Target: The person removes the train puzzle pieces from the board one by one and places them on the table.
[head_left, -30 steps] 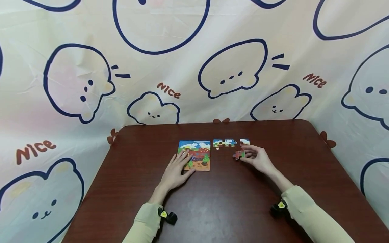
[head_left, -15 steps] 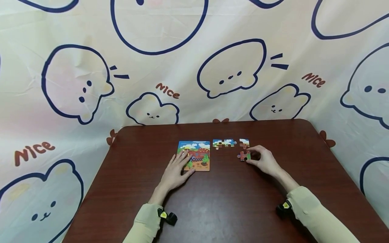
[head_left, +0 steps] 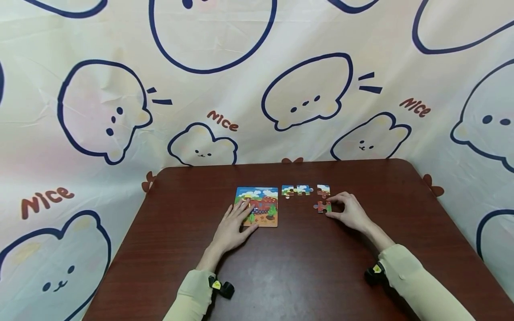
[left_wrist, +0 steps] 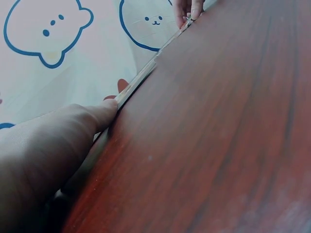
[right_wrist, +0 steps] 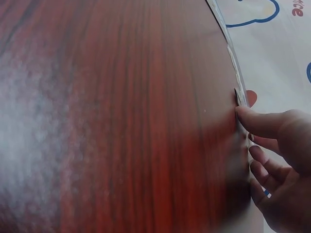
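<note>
My left hand (head_left: 230,227) lies with spread fingers over the lower left of a square picture card (head_left: 267,218), which shows a red train, clouds and cactuses. In the left wrist view its thumb (left_wrist: 104,114) touches the card's near edge. With thumb and forefinger, my right hand (head_left: 351,214) pinches the right side of a red and green jigsaw piece (head_left: 322,207). Just above that piece is another jigsaw piece (head_left: 323,189) with sky and a red bit, their edges meeting. The right wrist view shows the right hand (right_wrist: 279,155) low at the tabletop, pieces seen only edge-on.
Two joined jigsaw pieces (head_left: 296,190) with sky and clouds lie just right of the card, with a gap before the upper right piece. All rest on a dark brown wooden table (head_left: 273,276). Behind it hangs a cartoon-printed cloth (head_left: 249,89).
My right hand has moved right, bringing the red and green piece under the upper right piece. Over the last half second it has held there. My left hand has stayed on the card.
</note>
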The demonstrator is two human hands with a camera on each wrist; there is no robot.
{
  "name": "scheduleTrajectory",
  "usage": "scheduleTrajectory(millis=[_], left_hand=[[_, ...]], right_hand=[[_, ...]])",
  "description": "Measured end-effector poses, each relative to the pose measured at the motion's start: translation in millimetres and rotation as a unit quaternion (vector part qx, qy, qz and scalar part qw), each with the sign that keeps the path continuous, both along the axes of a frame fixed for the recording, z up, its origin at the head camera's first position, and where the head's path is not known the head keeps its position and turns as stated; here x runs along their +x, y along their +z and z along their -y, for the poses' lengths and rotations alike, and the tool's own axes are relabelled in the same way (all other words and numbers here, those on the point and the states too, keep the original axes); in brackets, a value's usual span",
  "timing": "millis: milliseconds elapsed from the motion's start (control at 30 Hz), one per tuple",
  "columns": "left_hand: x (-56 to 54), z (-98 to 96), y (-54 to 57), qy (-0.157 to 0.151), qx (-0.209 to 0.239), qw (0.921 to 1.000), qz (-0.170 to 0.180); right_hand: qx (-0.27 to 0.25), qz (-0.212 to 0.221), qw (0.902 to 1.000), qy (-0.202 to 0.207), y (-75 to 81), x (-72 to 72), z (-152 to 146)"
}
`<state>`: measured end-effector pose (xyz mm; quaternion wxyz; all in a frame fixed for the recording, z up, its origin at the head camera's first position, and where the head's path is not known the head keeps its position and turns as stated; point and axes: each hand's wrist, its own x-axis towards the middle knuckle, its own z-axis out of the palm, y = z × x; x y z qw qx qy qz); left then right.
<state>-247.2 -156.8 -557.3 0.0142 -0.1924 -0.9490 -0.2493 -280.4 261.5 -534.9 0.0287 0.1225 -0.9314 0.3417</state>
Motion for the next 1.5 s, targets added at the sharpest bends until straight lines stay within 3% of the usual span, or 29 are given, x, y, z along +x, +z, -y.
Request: scheduleTrajectory(millis=[367,700,1000,1267,1500], left_hand=[[1.6,0.0,2.1,0.0,0.008,1.0,-0.004],[3.7,5.1,7.6,0.0,0.032,0.9991,0.029],[3.2,23.4,19.1,0.027,0.031,0.998,0.047],[2.8,28.0,13.5,0.024,0.034,0.9974,0.058],[1.8,27.3,10.7,0.022,0.026,0.9982,0.048]], right_hand=[[-0.005,0.005,1.0,-0.004,-2.4,0.1,-2],[-0.049,-0.033,0.9982,-0.012,2.6,1.9,8],[-0.09,-0.034,0.9949,0.03,18.9,0.6,44],[-0.088,-0.005,0.9932,0.076,25.2,4.7,94],[-0.104,0.035,0.985,0.133,26.4,1.4,130]])
